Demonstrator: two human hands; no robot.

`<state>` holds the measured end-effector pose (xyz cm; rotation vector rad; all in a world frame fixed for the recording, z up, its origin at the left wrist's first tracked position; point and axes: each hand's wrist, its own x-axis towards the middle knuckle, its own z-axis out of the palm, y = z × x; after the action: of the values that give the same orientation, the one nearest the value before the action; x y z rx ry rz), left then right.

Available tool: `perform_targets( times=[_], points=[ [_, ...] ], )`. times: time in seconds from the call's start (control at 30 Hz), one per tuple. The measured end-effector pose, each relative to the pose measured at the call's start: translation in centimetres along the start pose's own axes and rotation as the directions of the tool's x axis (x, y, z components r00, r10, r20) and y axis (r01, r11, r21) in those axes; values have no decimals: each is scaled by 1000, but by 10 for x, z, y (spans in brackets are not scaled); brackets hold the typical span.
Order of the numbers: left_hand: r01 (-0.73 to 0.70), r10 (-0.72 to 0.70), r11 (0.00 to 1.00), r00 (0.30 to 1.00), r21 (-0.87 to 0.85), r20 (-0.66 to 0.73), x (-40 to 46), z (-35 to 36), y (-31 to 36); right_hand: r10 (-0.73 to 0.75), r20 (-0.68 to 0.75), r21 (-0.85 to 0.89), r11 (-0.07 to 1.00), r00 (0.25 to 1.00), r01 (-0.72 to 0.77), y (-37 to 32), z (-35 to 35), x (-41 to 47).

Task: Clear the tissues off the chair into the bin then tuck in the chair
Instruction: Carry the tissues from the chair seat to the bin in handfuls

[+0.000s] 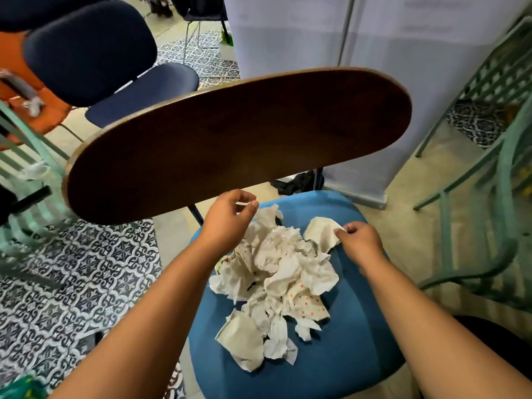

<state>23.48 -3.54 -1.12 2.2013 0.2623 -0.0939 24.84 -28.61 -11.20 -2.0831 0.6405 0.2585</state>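
Note:
A heap of crumpled white tissues (276,272), some with orange dots, lies on the blue padded seat (354,355) of a chair with a dark wooden backrest (236,139). My left hand (230,217) hovers over the heap's far left edge with fingers loosely curled; nothing is visibly held. My right hand (359,240) pinches the edge of a tissue (319,231) at the heap's far right. No bin is in view.
Dark blue chairs (89,50) and an orange one (20,67) stand at the back left. A green metal chair frame (503,197) is close on the right. White panels (374,53) rise behind the chair. Patterned tiles (72,283) cover the floor on the left.

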Motion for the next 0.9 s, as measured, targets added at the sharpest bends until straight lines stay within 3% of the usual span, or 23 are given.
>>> perform_targets(
  times=[0.1, 0.3, 0.4, 0.47, 0.63, 0.9],
  points=[
    [4, -8, 996, 999, 88, 49, 16, 5, -4, 5, -42, 91, 996, 999, -1, 4, -8, 1],
    [-110, -78, 888, 920, 446, 383, 45, 24, -1, 72, 2, 264, 962, 997, -70, 5, -14, 4],
    [-116, -133, 822, 913, 557, 387, 56, 35, -3, 52, 35, 321, 945, 998, -60, 1, -16, 1],
    [-128, -91, 799, 940, 588, 328, 60, 38, -2, 48, 50, 348, 936, 998, -63, -2, -16, -1],
    [-66, -48, 879, 973, 471, 227, 61, 40, 1, 41, 84, 358, 931, 996, -68, -1, -17, -3],
    [-47, 14, 986, 979, 162, 201, 56, 39, 4, 83, 115, 426, 896, 990, -124, -4, -13, -7]
  ],
)
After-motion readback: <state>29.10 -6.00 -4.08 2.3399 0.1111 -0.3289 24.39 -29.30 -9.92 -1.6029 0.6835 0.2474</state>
